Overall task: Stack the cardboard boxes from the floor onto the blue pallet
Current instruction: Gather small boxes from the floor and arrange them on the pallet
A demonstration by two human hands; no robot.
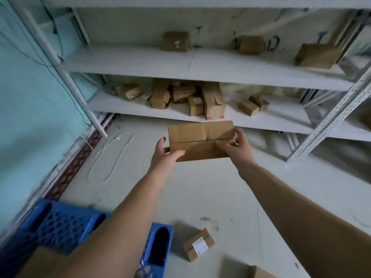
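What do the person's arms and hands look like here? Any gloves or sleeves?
Both forearms are bare, with no sleeves in view. Neither the left hand nor the right hand wears a glove. One left fingernail looks dark, perhaps painted. No watch or rings visible.

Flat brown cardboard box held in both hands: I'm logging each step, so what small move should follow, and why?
Probably swing the flat brown cardboard box down and left toward the blue plastic pallet. Left hand and right hand grip its ends in mid-air, and the pallet lies at lower left.
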